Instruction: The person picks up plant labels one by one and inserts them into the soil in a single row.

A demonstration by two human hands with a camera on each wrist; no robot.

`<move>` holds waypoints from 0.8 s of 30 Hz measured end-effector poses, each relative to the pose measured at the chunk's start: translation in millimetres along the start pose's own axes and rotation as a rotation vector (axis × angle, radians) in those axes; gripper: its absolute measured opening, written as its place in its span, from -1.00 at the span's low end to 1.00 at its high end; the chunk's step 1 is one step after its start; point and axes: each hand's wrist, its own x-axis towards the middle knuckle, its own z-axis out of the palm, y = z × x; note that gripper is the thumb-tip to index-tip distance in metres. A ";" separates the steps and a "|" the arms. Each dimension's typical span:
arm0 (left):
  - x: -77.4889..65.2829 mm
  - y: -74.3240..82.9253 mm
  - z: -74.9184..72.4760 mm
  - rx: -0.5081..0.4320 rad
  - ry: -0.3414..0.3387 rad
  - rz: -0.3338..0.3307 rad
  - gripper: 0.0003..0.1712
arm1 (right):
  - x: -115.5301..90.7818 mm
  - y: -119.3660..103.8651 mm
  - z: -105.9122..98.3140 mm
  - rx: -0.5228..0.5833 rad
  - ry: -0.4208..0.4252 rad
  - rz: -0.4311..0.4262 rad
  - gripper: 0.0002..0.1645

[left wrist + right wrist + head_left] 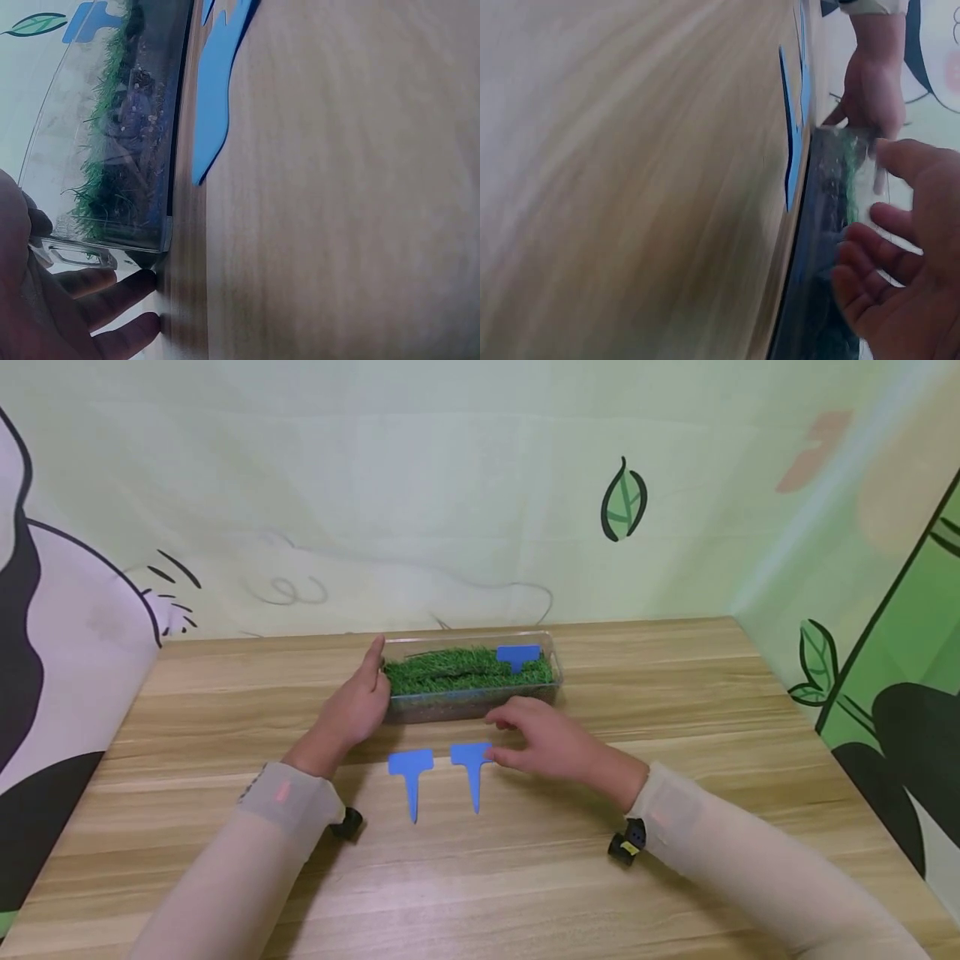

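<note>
A clear plastic box [472,706] of dark soil topped with green artificial-looking grass [450,670] stands toward the back of the table. One blue T-shaped plant label [518,654] is stuck upright in the grass near its right end. My left hand [358,697] rests against the box's left end, its lower fingers [124,296] extended by the end wall. In front of the box two more blue labels lie flat, a left one [411,772] and a right one [472,768]. Over the right one's top edge hovers my right hand [547,739], thumb and fingers apart, holding nothing.
The wood-grain table [480,893] runs back to a printed cloth wall [375,510], which stands close behind the box. A small dark camera [347,823] sits at the left wrist, another camera [626,843] at the right.
</note>
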 end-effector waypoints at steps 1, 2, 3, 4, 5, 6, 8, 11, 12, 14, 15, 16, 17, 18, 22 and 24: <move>0.2 0.5 -0.4 0.000 0.003 0.000 -0.32 | 0.4 -1.8 0.8 -0.010 -0.021 0.011 -0.38; 0.2 0.8 -0.8 -0.001 0.006 0.000 -0.32 | 0.8 -3.1 2.2 -0.024 -0.042 0.021 -0.36; 0.3 1.1 -1.2 -0.002 0.008 0.002 -0.32 | 1.3 -4.5 3.5 -0.031 -0.058 0.028 -0.36; 0.3 1.4 -1.5 -0.002 0.011 -0.001 -0.32 | 1.7 -5.7 4.7 -0.035 -0.071 0.034 -0.35; 0.2 1.4 -1.6 -0.002 0.009 -0.002 -0.32 | 2.2 -6.6 6.2 -0.044 -0.081 0.038 -0.35; 0.0 1.5 -1.7 -0.004 0.007 -0.006 -0.32 | 2.6 -7.2 7.7 -0.054 -0.088 0.040 -0.35; -0.6 1.3 -1.5 -0.002 -0.003 -0.008 -0.32 | 3.5 -7.8 10.8 -0.065 -0.096 0.043 -0.36; -1.4 1.4 -1.1 0.001 -0.011 -0.008 -0.32 | 4.8 -8.0 14.3 -0.071 -0.106 0.043 -0.38; -1.4 1.6 -1.0 0.001 -0.010 -0.008 -0.32 | 5.3 -7.9 15.4 -0.073 -0.110 0.040 -0.37; -1.3 1.9 -0.9 0.003 -0.006 -0.008 -0.32 | 5.9 -8.0 16.9 -0.091 -0.133 0.029 -0.33; -1.1 2.3 -0.8 0.003 -0.006 -0.008 -0.32 | 6.2 -8.2 17.6 -0.103 -0.148 0.024 -0.30; -1.0 2.4 -1.0 0.004 -0.006 -0.008 -0.32 | 6.6 -8.6 18.4 -0.114 -0.161 0.020 -0.28; -0.9 2.6 -1.2 0.006 -0.007 -0.006 -0.32 | 6.9 -9.2 18.8 -0.125 -0.173 0.016 -0.24; -0.9 3.1 -1.5 0.007 -0.005 -0.006 -0.32 | 7.2 -9.8 19.3 -0.136 -0.182 0.012 -0.22; -1.9 3.8 -2.1 0.013 -0.005 -0.004 -0.32 | 8.7 -12.4 21.8 -0.145 -0.195 0.017 -0.15; -2.6 4.1 -1.7 0.016 -0.006 -0.004 -0.32 | 8.9 -13.5 23.4 -0.149 -0.195 0.021 -0.14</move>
